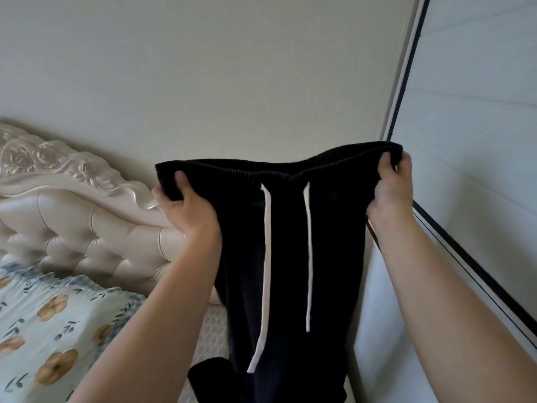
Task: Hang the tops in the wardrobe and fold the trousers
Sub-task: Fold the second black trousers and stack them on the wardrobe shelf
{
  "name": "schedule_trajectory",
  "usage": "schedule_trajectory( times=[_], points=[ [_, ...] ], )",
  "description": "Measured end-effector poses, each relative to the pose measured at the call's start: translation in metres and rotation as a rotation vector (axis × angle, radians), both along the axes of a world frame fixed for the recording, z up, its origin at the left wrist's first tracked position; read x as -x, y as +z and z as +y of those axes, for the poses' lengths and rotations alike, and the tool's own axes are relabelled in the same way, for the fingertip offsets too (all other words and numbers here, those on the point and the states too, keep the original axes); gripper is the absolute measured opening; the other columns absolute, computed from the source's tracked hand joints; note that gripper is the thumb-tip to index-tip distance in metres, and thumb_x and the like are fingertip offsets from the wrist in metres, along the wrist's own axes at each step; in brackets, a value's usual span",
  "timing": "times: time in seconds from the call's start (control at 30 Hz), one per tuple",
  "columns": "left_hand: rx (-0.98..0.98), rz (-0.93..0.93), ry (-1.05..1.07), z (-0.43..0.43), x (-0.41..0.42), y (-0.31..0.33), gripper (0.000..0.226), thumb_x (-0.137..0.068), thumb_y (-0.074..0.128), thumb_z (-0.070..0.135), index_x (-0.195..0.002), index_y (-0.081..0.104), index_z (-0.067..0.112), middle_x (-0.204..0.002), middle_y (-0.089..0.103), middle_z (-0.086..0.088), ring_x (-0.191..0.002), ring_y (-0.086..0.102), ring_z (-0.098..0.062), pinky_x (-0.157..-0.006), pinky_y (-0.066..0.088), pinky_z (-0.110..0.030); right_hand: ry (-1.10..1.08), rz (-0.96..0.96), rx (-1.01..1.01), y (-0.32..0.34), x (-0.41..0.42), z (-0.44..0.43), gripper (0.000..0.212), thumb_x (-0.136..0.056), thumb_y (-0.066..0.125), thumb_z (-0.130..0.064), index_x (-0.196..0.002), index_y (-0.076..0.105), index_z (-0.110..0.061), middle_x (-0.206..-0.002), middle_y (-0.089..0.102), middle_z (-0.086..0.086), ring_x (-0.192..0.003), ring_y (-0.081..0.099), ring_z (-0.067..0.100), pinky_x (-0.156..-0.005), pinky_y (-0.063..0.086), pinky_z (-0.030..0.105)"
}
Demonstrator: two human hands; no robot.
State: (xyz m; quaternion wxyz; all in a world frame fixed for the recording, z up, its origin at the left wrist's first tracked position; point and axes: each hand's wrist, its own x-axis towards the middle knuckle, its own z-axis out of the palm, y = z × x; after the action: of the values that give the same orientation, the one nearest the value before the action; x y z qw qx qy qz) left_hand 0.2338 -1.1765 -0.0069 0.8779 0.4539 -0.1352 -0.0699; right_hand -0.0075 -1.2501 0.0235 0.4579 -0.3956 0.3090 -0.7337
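Black drawstring trousers (pixel 287 257) hang between headboard (pixel 72 216) and wardrobe door (pixel 476 141); left hand (pixel 186 207) and right hand (pixel 392 190), raised, pinch the waistband corners.

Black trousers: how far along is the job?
Done: nothing finished shows in this view. In hand: the black trousers are held up unfolded, left grip and right grip each pinching a waistband corner, legs and white drawstrings hanging. Left: fold them, probably on the bed; no tops in view, so hanging cannot be judged.
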Motion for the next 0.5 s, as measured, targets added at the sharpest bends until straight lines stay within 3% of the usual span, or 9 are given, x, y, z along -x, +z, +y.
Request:
schedule_trajectory(
  times=[0.07,0.13,0.23,0.33,0.4,0.43,0.5],
  points=[
    [0.016,-0.022,0.052,-0.002,-0.004,-0.001,0.008,-0.097,0.052,0.017,-0.1,0.045,0.018,-0.086,0.05,0.017,-0.066,0.05,0.023,-0.072,0.038,-0.003,-0.134,0.1,0.034,0.001,-0.002,0.002,0.018,-0.098,0.046,-0.013,-0.09,0.05,-0.029,-0.09,0.056,-0.008,-0.083,0.054,0.005,-0.087,0.047,0.023],
    [0.052,-0.022,0.067,-0.002,-0.004,-0.001,0.012,-0.098,0.051,0.014,-0.093,0.043,0.023,-0.086,0.051,0.016,-0.069,0.052,0.022,-0.074,0.039,-0.005,-0.137,0.093,0.055,0.001,-0.007,0.005,0.018,-0.098,0.045,-0.012,-0.09,0.049,-0.028,-0.09,0.055,-0.009,-0.083,0.054,0.004,-0.088,0.046,0.022],
    [0.105,-0.006,0.074,0.002,-0.005,0.006,0.022,-0.099,0.048,0.016,-0.088,0.04,0.034,-0.09,0.05,0.018,-0.072,0.054,0.022,-0.075,0.039,-0.005,-0.019,-0.052,0.042,0.007,-0.006,0.013,0.015,-0.098,0.044,-0.012,-0.092,0.051,-0.024,-0.09,0.056,-0.005,-0.086,0.054,0.01,-0.092,0.046,0.029],
    [0.21,0.034,0.044,0.003,-0.008,0.018,0.01,-0.1,0.046,0.026,-0.1,0.042,0.035,-0.103,0.053,0.017,-0.088,0.055,0.015,-0.082,0.04,-0.007,0.191,-0.289,0.087,0.013,0.005,0.026,0.012,-0.098,0.046,-0.019,-0.101,0.057,-0.022,-0.094,0.061,-0.003,-0.09,0.061,0.013,-0.092,0.05,0.033],
    [0.208,0.04,-0.074,-0.001,0.003,0.026,0.019,-0.098,0.046,0.04,-0.114,0.046,0.029,-0.112,0.061,0.008,-0.101,0.061,-0.003,-0.088,0.046,-0.014,0.334,-0.311,0.032,0.015,-0.006,0.039,0.031,-0.095,0.048,-0.031,-0.119,0.055,-0.013,-0.091,0.066,0.0,-0.08,0.068,0.012,-0.073,0.057,0.027],
    [0.197,0.054,-0.21,0.0,0.016,0.028,0.027,-0.097,0.045,0.045,-0.115,0.049,0.025,-0.106,0.068,0.001,-0.097,0.066,-0.014,-0.087,0.051,-0.024,0.409,-0.297,-0.025,0.013,-0.018,0.041,0.041,-0.093,0.048,-0.034,-0.126,0.051,-0.01,-0.086,0.069,0.002,-0.075,0.069,0.013,-0.064,0.057,0.025],
    [0.152,0.141,-0.555,-0.011,0.04,0.029,0.035,-0.098,0.042,0.044,-0.101,0.054,0.011,-0.077,0.073,-0.005,-0.073,0.071,-0.02,-0.073,0.057,-0.033,0.561,-0.319,-0.101,0.015,-0.043,0.047,0.036,-0.096,0.045,-0.03,-0.128,0.047,-0.014,-0.074,0.072,0.002,-0.072,0.071,0.014,-0.059,0.057,0.028]
  ],
)
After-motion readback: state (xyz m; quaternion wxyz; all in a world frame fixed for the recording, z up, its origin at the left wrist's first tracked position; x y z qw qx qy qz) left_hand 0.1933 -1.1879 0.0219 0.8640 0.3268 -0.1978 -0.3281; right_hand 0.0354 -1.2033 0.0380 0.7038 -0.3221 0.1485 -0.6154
